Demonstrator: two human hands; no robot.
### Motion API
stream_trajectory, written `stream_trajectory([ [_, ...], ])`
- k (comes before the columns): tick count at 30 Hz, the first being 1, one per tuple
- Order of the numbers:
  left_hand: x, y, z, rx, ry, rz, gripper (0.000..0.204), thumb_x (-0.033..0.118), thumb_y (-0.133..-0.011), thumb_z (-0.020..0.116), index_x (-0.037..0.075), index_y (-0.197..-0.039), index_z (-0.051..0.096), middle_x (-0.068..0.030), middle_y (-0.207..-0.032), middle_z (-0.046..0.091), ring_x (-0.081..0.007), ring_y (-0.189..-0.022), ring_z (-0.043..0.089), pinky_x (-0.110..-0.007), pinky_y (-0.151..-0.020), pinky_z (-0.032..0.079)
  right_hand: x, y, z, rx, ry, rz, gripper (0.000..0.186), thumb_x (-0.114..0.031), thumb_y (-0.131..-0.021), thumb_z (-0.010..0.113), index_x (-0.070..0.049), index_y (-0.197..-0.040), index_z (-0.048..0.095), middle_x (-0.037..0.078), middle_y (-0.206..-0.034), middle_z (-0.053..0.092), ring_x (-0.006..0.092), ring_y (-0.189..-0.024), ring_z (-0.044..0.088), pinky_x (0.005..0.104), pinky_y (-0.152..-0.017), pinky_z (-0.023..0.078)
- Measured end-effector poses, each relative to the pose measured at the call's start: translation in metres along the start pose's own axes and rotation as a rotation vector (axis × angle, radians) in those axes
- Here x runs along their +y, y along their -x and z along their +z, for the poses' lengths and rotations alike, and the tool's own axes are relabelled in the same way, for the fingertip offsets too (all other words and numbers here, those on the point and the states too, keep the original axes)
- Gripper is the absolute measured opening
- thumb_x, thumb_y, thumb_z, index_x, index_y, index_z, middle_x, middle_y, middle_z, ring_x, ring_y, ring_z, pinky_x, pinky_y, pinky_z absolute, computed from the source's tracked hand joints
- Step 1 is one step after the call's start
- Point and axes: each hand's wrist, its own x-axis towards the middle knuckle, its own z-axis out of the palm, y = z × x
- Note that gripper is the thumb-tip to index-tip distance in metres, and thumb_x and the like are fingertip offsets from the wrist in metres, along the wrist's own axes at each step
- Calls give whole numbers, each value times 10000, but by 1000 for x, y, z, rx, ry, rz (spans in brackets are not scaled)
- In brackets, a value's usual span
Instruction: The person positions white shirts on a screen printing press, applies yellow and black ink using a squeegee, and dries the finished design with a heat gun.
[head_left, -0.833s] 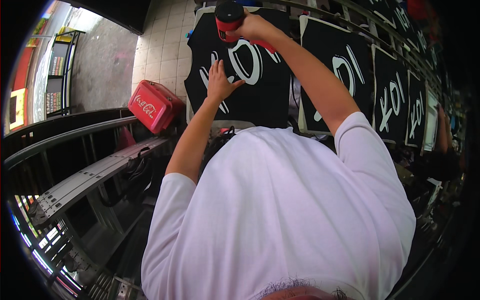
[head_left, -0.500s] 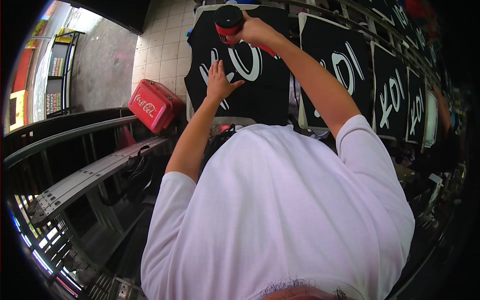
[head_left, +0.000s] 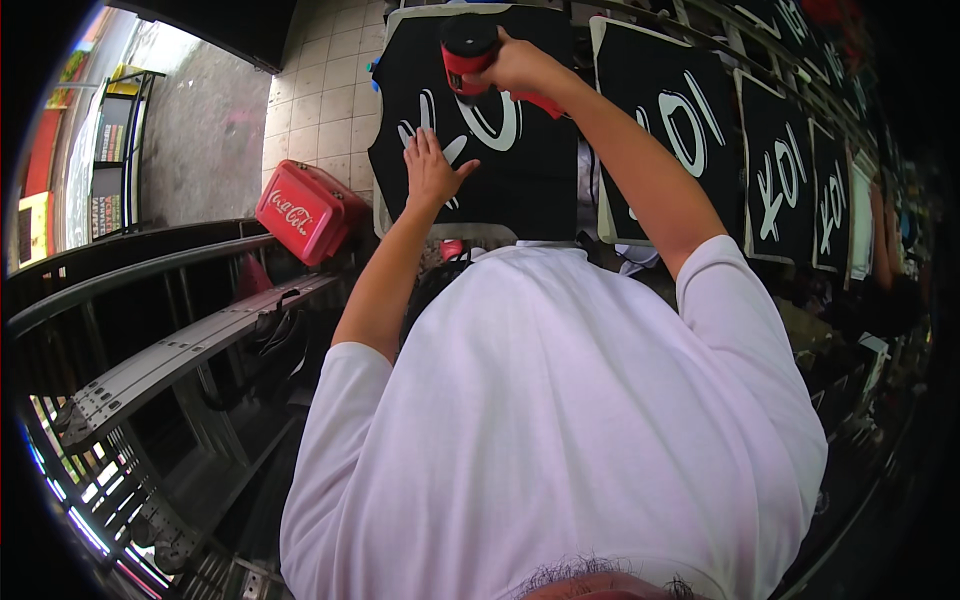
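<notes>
A black shirt piece point(head_left: 510, 190) with large white brush-style lettering lies stretched over a pale-edged board in front of me. My left hand point(head_left: 432, 172) rests flat on the lettering, fingers spread and holding nothing. Farther out, my right hand point(head_left: 525, 70) is wrapped round the handle of a red and black heat gun point(head_left: 462, 65). Its round black end faces up, and its body is over the upper part of the print. The opposite end of the tool is hidden from view.
To the right, a row of boards carries more printed black pieces point(head_left: 665, 130), beside metal rails. A red cooler box point(head_left: 300, 215) stands left of my board on the tiled floor point(head_left: 330, 95). A metal ladder point(head_left: 180, 350) lies along a railing at my left.
The heat gun in my right hand has shifted slightly right over the print. My left hand has slid a little toward me. The whole view has also moved slightly.
</notes>
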Motion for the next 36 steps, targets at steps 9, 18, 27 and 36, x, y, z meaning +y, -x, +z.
stream_trajectory([
  [9,-13,14,12,-117,-220,-63,1096,801,-893,369,-37,-1569,166,-214,-1651,153,-432,-1518,136,-592,-1204,112,-7,30,-10,-128,-349,206,900,-430,-746,863,16,-1379,403,113,-751,673,213,-593,671,343,-541,559],
  [18,-7,16,9,-117,-236,-63,1000,790,-902,368,93,-1598,196,-212,-1650,159,-451,-1508,157,-648,-1176,139,-11,58,-17,-235,-228,212,1105,-580,-711,805,93,-1454,340,198,-995,730,290,-846,731,366,-785,568],
  [27,-5,15,0,-77,-161,-73,959,738,-899,464,62,-1559,299,-255,-1617,223,-464,-1487,206,-662,-1163,149,-10,78,-13,-103,-135,131,984,-520,-715,822,20,-1410,383,212,-984,728,293,-833,729,371,-777,574],
  [36,14,6,5,-8,-32,86,906,511,-863,678,9,-1528,320,-277,-1593,250,-458,-1445,273,-572,-1183,211,9,96,-32,-182,-379,307,855,-382,-741,864,-76,-1415,437,85,-745,648,179,-556,621,322,-527,537],
])
